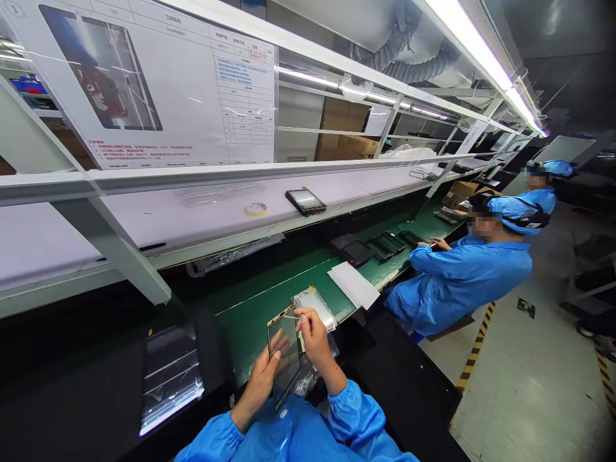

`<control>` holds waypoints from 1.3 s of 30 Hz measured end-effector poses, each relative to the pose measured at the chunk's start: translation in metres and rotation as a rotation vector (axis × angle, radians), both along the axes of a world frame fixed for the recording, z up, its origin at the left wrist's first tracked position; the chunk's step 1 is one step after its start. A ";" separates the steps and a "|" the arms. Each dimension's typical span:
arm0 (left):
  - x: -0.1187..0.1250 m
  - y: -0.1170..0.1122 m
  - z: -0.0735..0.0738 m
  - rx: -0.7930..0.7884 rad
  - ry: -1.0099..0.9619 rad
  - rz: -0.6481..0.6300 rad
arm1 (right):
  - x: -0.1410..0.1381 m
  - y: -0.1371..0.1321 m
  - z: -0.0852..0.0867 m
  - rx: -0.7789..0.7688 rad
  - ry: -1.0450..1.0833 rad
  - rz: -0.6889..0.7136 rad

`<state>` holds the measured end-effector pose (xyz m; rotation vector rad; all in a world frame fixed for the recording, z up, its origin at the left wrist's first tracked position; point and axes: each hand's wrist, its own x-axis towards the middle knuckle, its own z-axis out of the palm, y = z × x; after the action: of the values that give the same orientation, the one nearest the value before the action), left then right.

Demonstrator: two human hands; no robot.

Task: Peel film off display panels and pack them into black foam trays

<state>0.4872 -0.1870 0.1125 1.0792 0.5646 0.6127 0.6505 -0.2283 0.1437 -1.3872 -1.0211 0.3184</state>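
Peeling, maybe: left hand (260, 378) is holding your black-edged glass sheet (289, 367), right hand (316, 340) pinching a pale strip (289, 316) by its top, needing gentleness next.

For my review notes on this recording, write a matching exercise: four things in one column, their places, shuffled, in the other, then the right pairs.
Things
1. tape roll
2. dark-edged clear panel
3. white sheets
4. striped marking

Places
A. on the green bench
B. on the floor
C. on the pale shelf
D. in the person's left hand

Right pairs: 1-C, 2-D, 3-A, 4-B
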 end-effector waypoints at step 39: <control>0.011 0.022 -0.018 0.485 0.162 0.407 | -0.049 0.017 0.048 -0.163 -0.555 0.100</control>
<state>0.4984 -0.1646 0.0940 1.4923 0.8113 1.0605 0.6011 -0.2111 0.1921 -1.6178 -1.5499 0.0870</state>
